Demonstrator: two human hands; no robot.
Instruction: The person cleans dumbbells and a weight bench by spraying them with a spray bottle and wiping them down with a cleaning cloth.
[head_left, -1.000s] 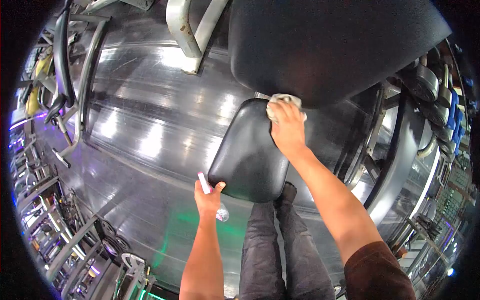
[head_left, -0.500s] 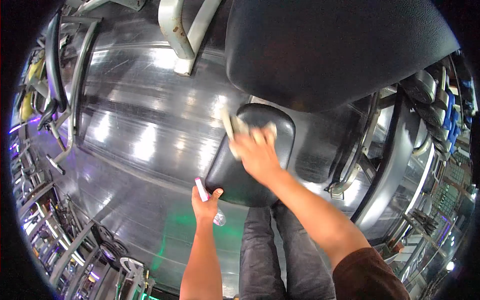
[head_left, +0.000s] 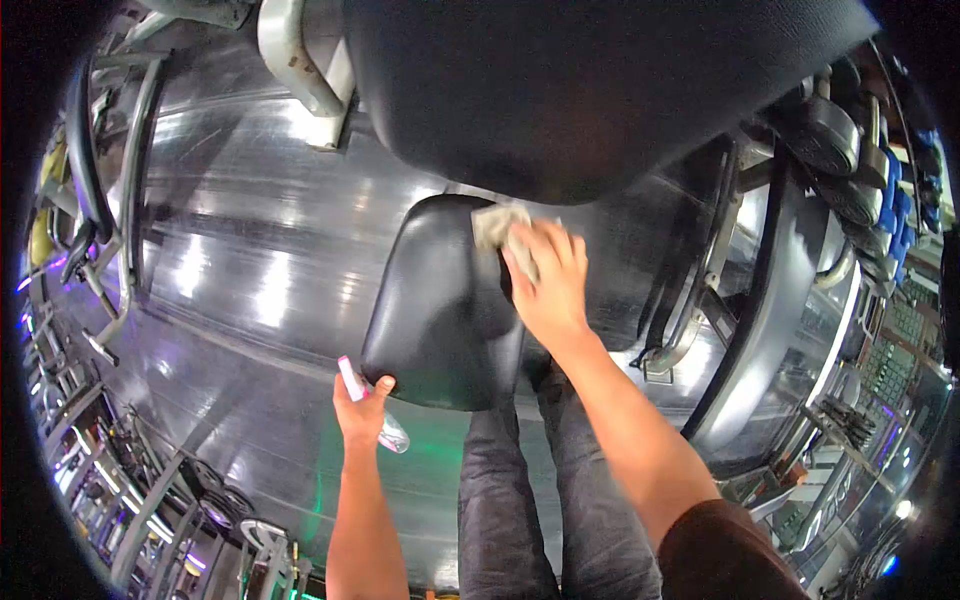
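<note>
A black padded seat (head_left: 425,310) lies in the middle of the view, just ahead of my knees. My right hand (head_left: 552,285) is closed round a crumpled pale cloth (head_left: 492,226), which is at the seat's far right edge; my fingers partly cover it. At the seat's near left corner, my left hand (head_left: 360,414) grips a clear spray bottle (head_left: 395,438) with a white and pink top. Its thumb rests at the seat's edge. A much larger black pad (head_left: 600,90) hangs over the far end of the seat.
Dumbbells (head_left: 825,135) sit on a rack at the right, beside a long upright black pad (head_left: 765,330). A pale metal frame leg (head_left: 300,70) stands at the upper left. More gym machines (head_left: 110,200) line the left. The dark floor (head_left: 250,240) is shiny.
My right hand and the cloth have moved from the seat's middle to its right edge. The seat and my left hand with the bottle appear further left in view.
</note>
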